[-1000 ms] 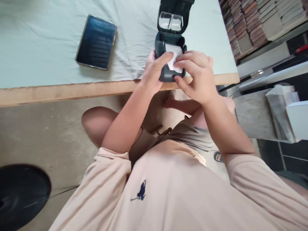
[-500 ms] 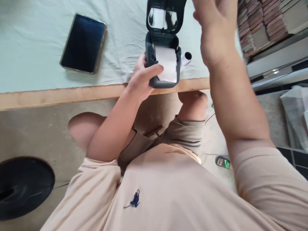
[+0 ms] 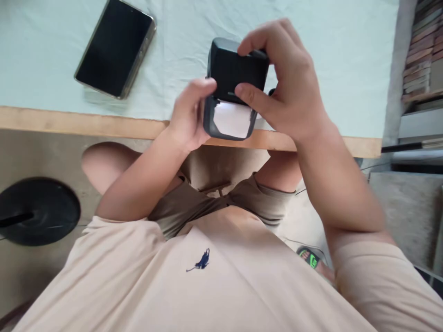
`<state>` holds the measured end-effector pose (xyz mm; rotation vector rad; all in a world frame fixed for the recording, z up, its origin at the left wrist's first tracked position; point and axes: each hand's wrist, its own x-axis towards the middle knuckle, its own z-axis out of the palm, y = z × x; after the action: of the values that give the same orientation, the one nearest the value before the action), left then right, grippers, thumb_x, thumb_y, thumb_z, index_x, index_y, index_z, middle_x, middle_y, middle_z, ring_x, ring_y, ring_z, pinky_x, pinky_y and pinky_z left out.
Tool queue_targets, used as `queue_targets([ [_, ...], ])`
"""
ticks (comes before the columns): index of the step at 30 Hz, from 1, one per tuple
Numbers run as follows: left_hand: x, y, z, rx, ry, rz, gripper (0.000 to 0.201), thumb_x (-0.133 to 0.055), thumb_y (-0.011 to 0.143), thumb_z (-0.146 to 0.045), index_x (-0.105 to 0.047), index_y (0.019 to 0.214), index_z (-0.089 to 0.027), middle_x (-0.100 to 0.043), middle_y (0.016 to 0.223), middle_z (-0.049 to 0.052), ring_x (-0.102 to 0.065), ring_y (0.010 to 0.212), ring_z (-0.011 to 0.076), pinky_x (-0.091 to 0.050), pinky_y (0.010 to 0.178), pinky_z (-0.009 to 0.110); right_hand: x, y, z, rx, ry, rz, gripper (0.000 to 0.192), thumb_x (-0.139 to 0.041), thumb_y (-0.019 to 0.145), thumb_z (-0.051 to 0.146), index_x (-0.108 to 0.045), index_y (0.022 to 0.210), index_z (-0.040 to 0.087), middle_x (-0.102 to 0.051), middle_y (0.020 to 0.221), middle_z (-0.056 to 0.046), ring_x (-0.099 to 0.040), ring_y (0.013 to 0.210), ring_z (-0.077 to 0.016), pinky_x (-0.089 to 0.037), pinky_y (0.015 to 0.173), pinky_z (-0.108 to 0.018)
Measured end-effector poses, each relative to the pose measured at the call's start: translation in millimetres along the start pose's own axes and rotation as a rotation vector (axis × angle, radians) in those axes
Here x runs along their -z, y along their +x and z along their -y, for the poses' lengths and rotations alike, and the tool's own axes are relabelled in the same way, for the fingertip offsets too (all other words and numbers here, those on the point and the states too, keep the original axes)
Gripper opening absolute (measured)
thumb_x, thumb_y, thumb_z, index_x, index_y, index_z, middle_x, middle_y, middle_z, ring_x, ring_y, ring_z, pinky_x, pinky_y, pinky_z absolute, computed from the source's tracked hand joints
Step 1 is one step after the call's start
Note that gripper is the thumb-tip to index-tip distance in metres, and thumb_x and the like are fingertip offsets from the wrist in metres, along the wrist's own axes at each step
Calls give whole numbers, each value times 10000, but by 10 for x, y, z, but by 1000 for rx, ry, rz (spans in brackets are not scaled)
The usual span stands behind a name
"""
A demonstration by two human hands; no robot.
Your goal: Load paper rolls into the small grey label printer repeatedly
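A small dark receipt printer (image 3: 228, 69) is held above the table's front edge, its lid down. White paper (image 3: 232, 119) shows out of its lower end. My left hand (image 3: 192, 110) wraps the printer's left side, thumb on its upper face. My right hand (image 3: 287, 83) grips the lid from the right, with the thumb on the lid and curled fingers at its far edge. Behind the right hand, a white roll with a dark end (image 3: 272, 92) is mostly hidden.
A phone-like black-screened device (image 3: 116, 48) in a clear case lies on the pale green cloth (image 3: 180, 27) at the left. The table has a wooden front edge (image 3: 86, 121). A round black base (image 3: 39, 210) stands on the floor at left. Stacked bricks or tiles (image 3: 420, 60) are at far right.
The printer's lid has swung from open to down over the paper compartment. My right hand has come from the upper right onto the lid. The view has shifted slightly.
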<state>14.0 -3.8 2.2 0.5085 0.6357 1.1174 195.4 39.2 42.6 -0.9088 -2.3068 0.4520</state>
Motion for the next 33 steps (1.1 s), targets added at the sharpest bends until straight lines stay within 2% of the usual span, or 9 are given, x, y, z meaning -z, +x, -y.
queue_targets([
  [3,-75,-14,-15,11,-31,-22,514,-580,871,-493,-735,1313,-282,-806,878,71,-714,1268,409,-632,972,533,-27,46,-41,34,65,6,317,-599,986,473,-634,1161,211,-705,1237,-130,-635,1158,-266,-534,1042,-423],
  [7,-44,-9,23,2,-68,-136,572,-630,823,-525,-704,1353,-322,-828,1009,65,-650,1366,417,-587,1060,547,-53,56,-62,61,109,-5,307,-583,1000,466,-623,1158,207,-694,1222,-136,-627,1157,-251,-530,1048,-406],
  [10,14,17,59,-8,-108,-226,586,-643,836,-555,-684,1355,-285,-830,1072,73,-631,1384,420,-569,1090,528,-43,37,-57,70,109,-1,276,-576,1008,454,-612,1152,221,-683,1217,-143,-621,1151,-258,-528,1049,-408],
  [15,40,56,61,-29,-192,-255,467,-462,992,-407,-636,1389,-231,-829,1042,58,-670,1336,356,-550,1117,476,-33,-4,-30,-2,45,45,205,-631,996,379,-572,1160,271,-668,1278,-110,-605,1196,-250,-514,1072,-374],
  [19,22,73,26,6,-211,-267,460,-453,1010,-382,-615,1414,-234,-825,978,48,-700,1287,332,-563,1108,446,-41,-24,7,-46,52,31,219,-682,970,320,-569,1144,250,-662,1264,-111,-611,1145,-239,-517,1072,-371],
  [23,12,70,-5,18,-201,-220,433,-377,1038,-311,-658,1338,-172,-823,941,58,-704,1289,302,-534,1151,392,-47,-12,32,-127,41,58,219,-695,943,264,-555,1112,268,-646,1264,-91,-608,1131,-233,-526,1068,-385],
  [28,-6,58,-29,105,-176,-165,413,-345,1065,-306,-711,1163,-144,-822,910,70,-740,1242,297,-582,1105,395,-52,-35,7,-124,60,67,172,-684,934,275,-569,1062,269,-641,1253,-100,-620,1191,-254,-534,1095,-418],
  [31,4,64,-42,132,-144,-134,424,-340,1073,-297,-726,1003,-137,-814,849,85,-786,1137,282,-636,1013,376,-31,-114,22,-131,70,-14,108,-647,951,288,-598,1047,297,-662,1281,-78,-624,1272,-254,-539,1115,-434],
  [33,25,68,-49,113,-134,-143,445,-344,1082,-287,-725,907,-138,-804,792,67,-816,1009,239,-660,911,310,-11,-178,51,-172,45,-111,123,-618,953,270,-626,1073,297,-673,1268,-67,-630,1284,-259,-566,1065,-448],
])
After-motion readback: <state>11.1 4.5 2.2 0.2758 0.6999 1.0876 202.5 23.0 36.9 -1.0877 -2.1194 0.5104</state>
